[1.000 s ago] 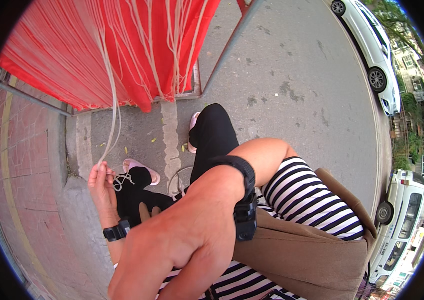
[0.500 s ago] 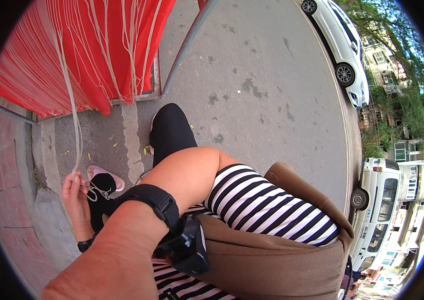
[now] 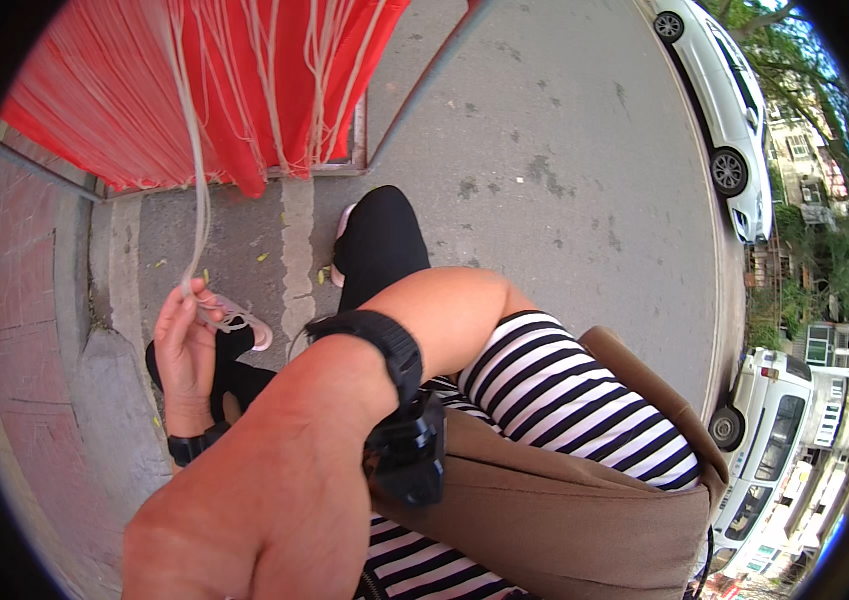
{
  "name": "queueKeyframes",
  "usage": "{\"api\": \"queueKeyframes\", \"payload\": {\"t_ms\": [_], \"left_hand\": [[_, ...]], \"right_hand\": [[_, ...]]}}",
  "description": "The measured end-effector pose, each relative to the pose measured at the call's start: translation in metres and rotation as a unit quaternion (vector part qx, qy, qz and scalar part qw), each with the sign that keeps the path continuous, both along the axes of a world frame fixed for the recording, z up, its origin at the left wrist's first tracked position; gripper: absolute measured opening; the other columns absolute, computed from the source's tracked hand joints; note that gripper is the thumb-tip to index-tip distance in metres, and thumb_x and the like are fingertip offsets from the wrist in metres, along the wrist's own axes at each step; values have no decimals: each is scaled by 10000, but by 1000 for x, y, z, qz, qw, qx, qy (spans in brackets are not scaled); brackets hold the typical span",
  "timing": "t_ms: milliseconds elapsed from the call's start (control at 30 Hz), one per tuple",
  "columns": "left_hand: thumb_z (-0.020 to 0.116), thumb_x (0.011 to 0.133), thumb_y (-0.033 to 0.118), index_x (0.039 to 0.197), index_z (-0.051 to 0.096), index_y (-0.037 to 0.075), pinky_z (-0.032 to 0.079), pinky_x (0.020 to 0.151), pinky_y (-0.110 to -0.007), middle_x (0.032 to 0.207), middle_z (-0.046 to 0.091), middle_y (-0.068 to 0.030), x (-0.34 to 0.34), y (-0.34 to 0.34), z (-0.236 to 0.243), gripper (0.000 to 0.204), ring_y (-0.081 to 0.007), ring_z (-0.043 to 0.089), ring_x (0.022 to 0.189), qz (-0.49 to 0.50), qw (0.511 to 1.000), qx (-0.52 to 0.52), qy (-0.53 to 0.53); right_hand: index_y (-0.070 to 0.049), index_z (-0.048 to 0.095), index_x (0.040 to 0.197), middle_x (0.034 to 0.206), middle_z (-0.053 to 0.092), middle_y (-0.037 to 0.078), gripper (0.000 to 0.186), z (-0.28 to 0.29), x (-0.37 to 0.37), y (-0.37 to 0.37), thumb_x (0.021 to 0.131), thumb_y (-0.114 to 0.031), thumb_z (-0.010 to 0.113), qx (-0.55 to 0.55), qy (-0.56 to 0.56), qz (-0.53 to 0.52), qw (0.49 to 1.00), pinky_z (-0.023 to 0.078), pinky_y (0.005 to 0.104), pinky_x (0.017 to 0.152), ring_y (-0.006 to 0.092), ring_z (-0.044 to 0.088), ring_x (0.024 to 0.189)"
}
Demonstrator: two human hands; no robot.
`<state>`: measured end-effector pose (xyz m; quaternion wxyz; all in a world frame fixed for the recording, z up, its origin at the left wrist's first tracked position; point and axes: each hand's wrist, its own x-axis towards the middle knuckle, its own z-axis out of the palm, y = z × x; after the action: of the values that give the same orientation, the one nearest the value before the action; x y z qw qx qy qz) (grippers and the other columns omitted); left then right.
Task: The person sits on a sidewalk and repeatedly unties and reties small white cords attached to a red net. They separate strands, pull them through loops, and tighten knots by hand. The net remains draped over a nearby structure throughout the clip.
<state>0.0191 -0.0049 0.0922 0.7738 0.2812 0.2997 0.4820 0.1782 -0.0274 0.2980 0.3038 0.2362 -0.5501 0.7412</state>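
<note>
My left hand (image 3: 184, 345), left of centre, pinches a pale cord (image 3: 196, 210) that loops at the fingers and runs up to red fabric (image 3: 250, 178) strung with many pale strands on a metal frame (image 3: 414, 88). My right hand (image 3: 234, 530) reaches across the lower middle, back upward, with its fingers out of sight. Black devices are strapped at both wrists. A brown garment (image 3: 554, 500) and striped cloth (image 3: 574, 410) lie about my right arm. My black-clad legs and pink footwear (image 3: 259, 335) show beyond my hands.
Grey pavement (image 3: 544, 120) stretches from the middle to the right. A kerb (image 3: 74, 270) and pink paving (image 3: 19, 320) border the left. A white car (image 3: 744, 110) and a white van (image 3: 764, 450) stand at the right, before trees and buildings.
My left hand has risen a little, still holding the cord. My right hand has moved left across my body since the oldest frame. The whole view has also shifted.
</note>
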Motion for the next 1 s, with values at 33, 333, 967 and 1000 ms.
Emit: {"api": "queueKeyframes", "payload": {"t_ms": [33,333,967,1000], "left_hand": [[539,961,94,1158,599,-51,491,822,-298,956,642,-101,2,0,3,252,-173,603,826,5,1000,-5,3],[606,930,83,1095,648,-20,493,772,-259,916,677,-71,11,-9,27,199,-128,610,795,-30,995,13,91],[664,897,66,1058,684,-21,502,687,-217,879,699,-53,26,-18,10,184,-75,610,734,-72,960,60,265],[665,897,67,1057,685,-21,502,688,-218,879,699,-54,26,-18,10,184,-76,611,733,-69,961,54,263]], "right_hand": [[30,653,1009,881,641,93,184,-9,7,4,977,-123,556,20,-27,-33,999,471,318,740,155,615,829],[-42,663,1019,928,658,0,271,-150,68,34,1007,-282,538,-219,-439,-342,802,475,229,757,63,599,861],[-50,680,1040,934,667,-9,149,-206,54,1,931,-144,643,-373,-351,-392,764,463,243,781,63,564,850],[-47,680,1028,927,668,-6,138,-207,55,1,931,-136,641,-373,-355,-398,759,465,240,776,64,566,839]]}}
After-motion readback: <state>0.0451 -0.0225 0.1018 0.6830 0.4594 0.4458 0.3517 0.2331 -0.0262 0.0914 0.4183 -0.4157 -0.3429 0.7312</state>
